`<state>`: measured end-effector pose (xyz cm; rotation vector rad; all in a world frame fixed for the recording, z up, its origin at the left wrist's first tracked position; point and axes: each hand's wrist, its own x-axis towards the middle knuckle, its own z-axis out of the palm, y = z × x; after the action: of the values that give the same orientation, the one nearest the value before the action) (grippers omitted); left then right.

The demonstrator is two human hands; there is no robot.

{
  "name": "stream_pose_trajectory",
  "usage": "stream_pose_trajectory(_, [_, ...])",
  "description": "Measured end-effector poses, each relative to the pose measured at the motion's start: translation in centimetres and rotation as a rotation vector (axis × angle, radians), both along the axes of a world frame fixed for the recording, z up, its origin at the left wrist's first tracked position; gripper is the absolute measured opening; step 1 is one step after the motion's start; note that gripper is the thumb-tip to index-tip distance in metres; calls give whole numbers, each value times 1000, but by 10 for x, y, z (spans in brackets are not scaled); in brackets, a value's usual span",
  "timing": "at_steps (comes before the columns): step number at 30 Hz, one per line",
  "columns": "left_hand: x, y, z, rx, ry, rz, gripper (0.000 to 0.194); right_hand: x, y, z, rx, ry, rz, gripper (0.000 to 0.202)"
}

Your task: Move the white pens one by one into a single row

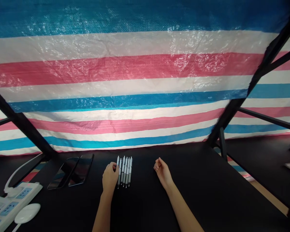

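Several white-and-grey click pens [127,172] lie side by side on the black table [145,206], roughly parallel, their clicker ends pointing away from me. My left hand [110,176] is at the left end of this row. Its fingers are curled and closed on the leftmost pen [118,180], which still rests in line with the others. To the right of the row, apart from the pens, my right hand [163,172] hovers over or rests on the table with its fingers curled in. Nothing shows in that hand.
Two dark phones [81,170] lie to the left of my left hand. At the far left are a white power strip [21,195] and a white round device [27,212] with cables. Black frame bars [224,122] rise at both sides, before a striped sheet [135,67].
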<state>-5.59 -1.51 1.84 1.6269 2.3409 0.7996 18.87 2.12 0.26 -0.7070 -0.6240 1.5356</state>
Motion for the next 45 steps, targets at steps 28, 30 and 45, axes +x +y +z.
stream_pose_trajectory(28, [5,3,-5,44,-73,-119,24,-1,-4,4,20,-50,4,23])
stream_pose_trajectory(30, [12,4,-6,52,-111,-143,23,-1,-4,5,17,-53,4,24])
stream_pose_trajectory(45, [45,-2,-3,20,-126,-224,19,-2,-1,1,60,-143,-20,28])
